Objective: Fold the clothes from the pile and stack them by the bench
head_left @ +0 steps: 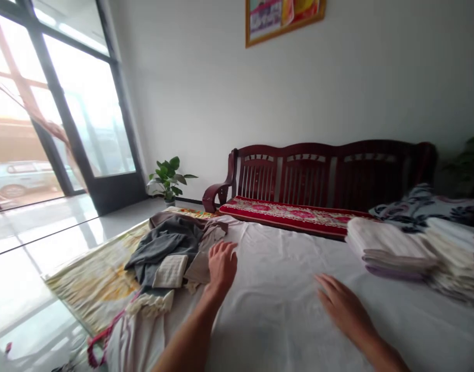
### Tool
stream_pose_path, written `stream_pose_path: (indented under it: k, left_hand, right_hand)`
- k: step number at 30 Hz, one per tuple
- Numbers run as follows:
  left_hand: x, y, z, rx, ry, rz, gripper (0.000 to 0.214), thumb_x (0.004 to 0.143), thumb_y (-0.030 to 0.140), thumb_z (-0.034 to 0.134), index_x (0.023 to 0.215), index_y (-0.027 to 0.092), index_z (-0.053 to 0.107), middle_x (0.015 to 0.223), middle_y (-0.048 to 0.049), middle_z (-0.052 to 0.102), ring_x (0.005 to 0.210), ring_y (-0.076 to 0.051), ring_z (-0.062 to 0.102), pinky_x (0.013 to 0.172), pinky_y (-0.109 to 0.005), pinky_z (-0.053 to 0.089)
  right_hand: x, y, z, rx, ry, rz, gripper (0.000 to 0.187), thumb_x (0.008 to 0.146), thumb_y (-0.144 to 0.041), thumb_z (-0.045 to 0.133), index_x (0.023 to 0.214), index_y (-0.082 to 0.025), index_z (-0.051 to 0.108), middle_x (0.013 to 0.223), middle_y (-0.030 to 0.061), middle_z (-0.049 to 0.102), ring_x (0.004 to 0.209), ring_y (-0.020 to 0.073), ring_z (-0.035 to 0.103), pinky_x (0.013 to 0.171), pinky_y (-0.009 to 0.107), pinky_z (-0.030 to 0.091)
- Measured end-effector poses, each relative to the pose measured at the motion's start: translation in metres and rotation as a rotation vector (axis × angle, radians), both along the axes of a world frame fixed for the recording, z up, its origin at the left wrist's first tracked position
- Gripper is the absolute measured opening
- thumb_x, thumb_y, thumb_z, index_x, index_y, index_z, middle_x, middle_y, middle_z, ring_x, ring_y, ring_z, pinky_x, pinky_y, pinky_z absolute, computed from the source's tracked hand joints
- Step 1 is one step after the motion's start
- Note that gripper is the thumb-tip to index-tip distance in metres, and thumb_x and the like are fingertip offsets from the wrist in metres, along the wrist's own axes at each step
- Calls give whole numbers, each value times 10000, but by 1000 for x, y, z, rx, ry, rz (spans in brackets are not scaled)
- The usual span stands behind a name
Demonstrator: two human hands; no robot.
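My left hand point(222, 264) hovers at the right edge of a loose heap of cloths, fingers apart and holding nothing. Nearest to it is a taupe cloth point(200, 266); whether they touch I cannot tell. A crumpled dark grey cloth point(163, 243) and a small cream cloth point(171, 271) lie in the same heap, with a fringed cream edge point(152, 302) below. Over the white sheet point(275, 299) my right hand point(343, 305) is stretched out, slightly blurred, with nothing in it. Beyond it sits a stack of folded cloths point(388, 245), white on top and purple underneath.
A second folded pile point(457, 253) stands at the far right, near a patterned dark-and-white fabric point(426, 206). Behind the sheet is a dark wooden bench point(291, 170) with a red floral cushion point(283, 211). Yellow patterned cloth point(101, 279) covers the left side. A potted plant point(169, 178) stands by the wall.
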State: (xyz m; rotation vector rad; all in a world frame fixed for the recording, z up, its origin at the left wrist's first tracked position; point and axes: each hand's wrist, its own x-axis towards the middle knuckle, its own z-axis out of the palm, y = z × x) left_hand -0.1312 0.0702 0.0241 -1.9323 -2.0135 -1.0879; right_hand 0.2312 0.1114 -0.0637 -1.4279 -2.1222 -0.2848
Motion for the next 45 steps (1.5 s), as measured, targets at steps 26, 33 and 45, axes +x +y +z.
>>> stream_pose_path:
  k: [26,33,45]
  left_hand:
    - [-170,-1,27,-12,-229,781,295,941,243,438,1170,234,624,1062,-107,691,993,-290,637,787,-367,477]
    - [-62,12,50,534,-687,165,126,917,256,495,939,191,600,823,-18,648,784,-166,600,767,-270,473]
    - [65,-28,3,-202,41,-554,456,865,220,629,1317,261,587,1330,-71,619,1249,-272,542,1092,-449,389]
  right_hand:
    - [7,15,-11,120,9,96,427,892,-351,409,1112,-169,726,1182,143,719,1095,299,683,953,468,562]
    - [7,14,-11,99,13,89,448,904,-368,387,1120,-167,725,1190,146,714,1098,288,681,973,452,553]
    - [-2,-5,12,-102,153,68,440,898,-242,362,1118,-161,735,1217,129,707,1156,258,647,1045,433,501]
